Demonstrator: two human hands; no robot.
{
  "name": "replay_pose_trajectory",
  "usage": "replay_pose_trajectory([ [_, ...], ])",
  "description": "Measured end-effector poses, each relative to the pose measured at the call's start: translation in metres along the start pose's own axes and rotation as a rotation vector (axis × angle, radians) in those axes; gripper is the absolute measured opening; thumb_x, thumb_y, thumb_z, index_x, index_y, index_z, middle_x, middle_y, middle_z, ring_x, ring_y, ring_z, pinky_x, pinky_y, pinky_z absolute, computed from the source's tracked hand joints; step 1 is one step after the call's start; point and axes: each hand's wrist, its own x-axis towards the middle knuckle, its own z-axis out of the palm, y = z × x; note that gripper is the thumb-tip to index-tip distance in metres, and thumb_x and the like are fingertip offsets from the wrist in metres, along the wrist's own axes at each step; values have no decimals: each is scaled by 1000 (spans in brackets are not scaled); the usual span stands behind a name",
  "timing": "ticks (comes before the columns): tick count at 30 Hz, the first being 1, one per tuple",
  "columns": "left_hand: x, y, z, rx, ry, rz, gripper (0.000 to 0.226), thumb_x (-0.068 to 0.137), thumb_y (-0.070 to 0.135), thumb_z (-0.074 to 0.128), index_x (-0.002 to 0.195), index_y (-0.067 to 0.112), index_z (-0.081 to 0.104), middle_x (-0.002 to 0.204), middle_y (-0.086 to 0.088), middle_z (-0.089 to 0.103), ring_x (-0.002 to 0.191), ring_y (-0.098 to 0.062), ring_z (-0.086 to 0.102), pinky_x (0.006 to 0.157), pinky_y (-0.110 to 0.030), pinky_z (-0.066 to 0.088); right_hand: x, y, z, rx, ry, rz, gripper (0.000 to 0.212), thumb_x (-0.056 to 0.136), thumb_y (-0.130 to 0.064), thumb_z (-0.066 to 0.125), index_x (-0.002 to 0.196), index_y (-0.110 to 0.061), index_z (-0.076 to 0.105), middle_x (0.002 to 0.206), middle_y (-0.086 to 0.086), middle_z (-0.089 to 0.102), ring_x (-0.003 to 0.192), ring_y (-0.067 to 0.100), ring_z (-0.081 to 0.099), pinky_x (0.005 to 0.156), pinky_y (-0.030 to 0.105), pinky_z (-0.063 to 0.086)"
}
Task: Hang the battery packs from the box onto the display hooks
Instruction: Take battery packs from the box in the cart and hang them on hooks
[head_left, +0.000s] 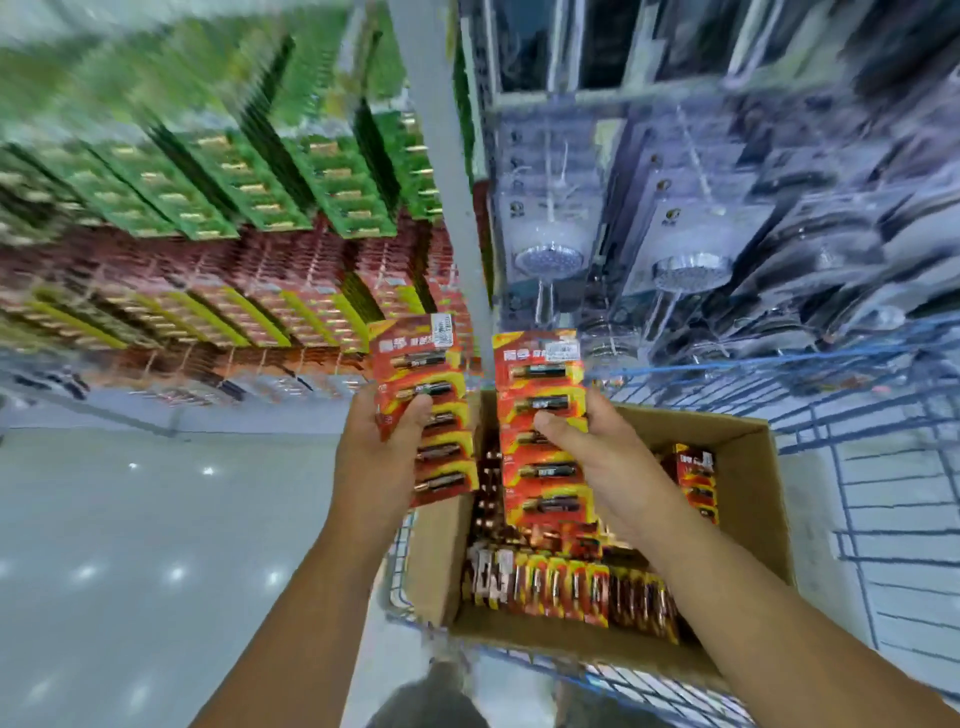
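I see my left hand (387, 447) gripping a red and yellow card strip of black batteries (434, 410), fingers curled round its left edge with the thumb pressed on the front. My right hand (587, 457) grips a second red and yellow battery strip (540, 415) the same way, thumb across its front, fingers wrapped behind the right edge. Both strips stand upright side by side, close but apart, raised above the far left corner of the open brown cardboard box (748, 499).

The box sits in a blue wire trolley (857, 415) to the right, and inside it more red battery packs (550, 587) lie stacked on edge in rows, with a few standing against its right wall.

Far left, the display wall carries dense rows of hanging green battery packs (249, 176) above rows of hanging red packs (249, 291); the hooks themselves are too blurred to make out. A grey upright post (447, 182) divides them from chrome shower heads in clear packaging (691, 270) on the far right. Pale glossy floor (130, 545) lies near left.
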Motion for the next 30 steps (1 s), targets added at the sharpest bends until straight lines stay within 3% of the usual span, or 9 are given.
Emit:
replay_pose_trajectory([
  [3, -5, 38, -54, -140, -12, 40, 15, 106, 15, 57, 115, 25, 64, 85, -1, 75, 71, -23, 73, 51, -38, 60, -9, -33, 56, -22, -70, -96, 30, 95, -24, 74, 124, -26, 67, 115, 3, 79, 108, 26, 75, 96, 54, 58],
  [9, 4, 71, -191, -150, 86, 160, 18, 105, 22, 61, 122, 28, 64, 105, -8, 78, 94, -35, 77, 75, -54, 64, -25, -69, 182, -68, -134, -244, 35, 89, -31, 75, 124, -27, 68, 109, 2, 79, 101, 28, 76, 85, 48, 60],
  [14, 17, 98, -324, -241, 106, 261, 19, 107, 18, 57, 121, 28, 65, 98, -4, 79, 83, -24, 78, 65, -46, 65, -38, -75, 313, -87, -109, -356, 27, 97, -23, 70, 124, -25, 66, 101, 1, 80, 89, 22, 78, 73, 43, 64],
  [18, 32, 112, -429, -218, 126, 325, 17, 106, 23, 60, 119, 33, 64, 101, 2, 80, 87, -19, 79, 64, -38, 64, -44, -71, 416, -124, -104, -416, 24, 98, -32, 70, 120, -40, 64, 108, -11, 80, 98, 12, 77, 88, 48, 61],
  [19, 34, 116, -451, -225, 124, 329, 17, 105, 23, 60, 119, 32, 64, 101, 2, 80, 88, -19, 79, 64, -37, 63, -46, -74, 439, -129, -117, -421, 30, 96, -38, 72, 124, -42, 63, 111, -15, 78, 102, 9, 76, 93, 47, 59],
  [22, 41, 129, -505, -243, 125, 344, 15, 105, 22, 61, 117, 31, 64, 101, 3, 80, 89, -19, 79, 66, -38, 63, -49, -81, 496, -116, -146, -421, 77, 75, -60, 83, 143, -44, 53, 137, -12, 68, 127, 19, 65, 107, 57, 50],
  [24, 48, 137, -531, -253, 125, 364, 16, 104, 24, 62, 119, 30, 65, 102, 3, 80, 89, -20, 79, 68, -41, 64, -45, -87, 525, -129, -139, -441, 91, 64, -71, 87, 145, -47, 50, 145, -11, 63, 135, 24, 59, 111, 61, 46],
  [28, 68, 153, -560, -288, 124, 389, 17, 104, 26, 62, 120, 31, 64, 103, 4, 80, 88, -18, 79, 65, -36, 64, -41, -106, 568, -109, -184, -487, 54, 85, -56, 80, 134, -48, 59, 131, -17, 70, 125, 14, 64, 106, 53, 51],
  [30, 82, 161, -565, -295, 115, 394, 15, 104, 28, 62, 118, 32, 64, 103, 5, 80, 88, -18, 79, 67, -39, 65, -31, -115, 578, -96, -184, -503, 81, 77, -63, 82, 149, -45, 48, 141, -17, 64, 134, 15, 58, 114, 57, 44],
])
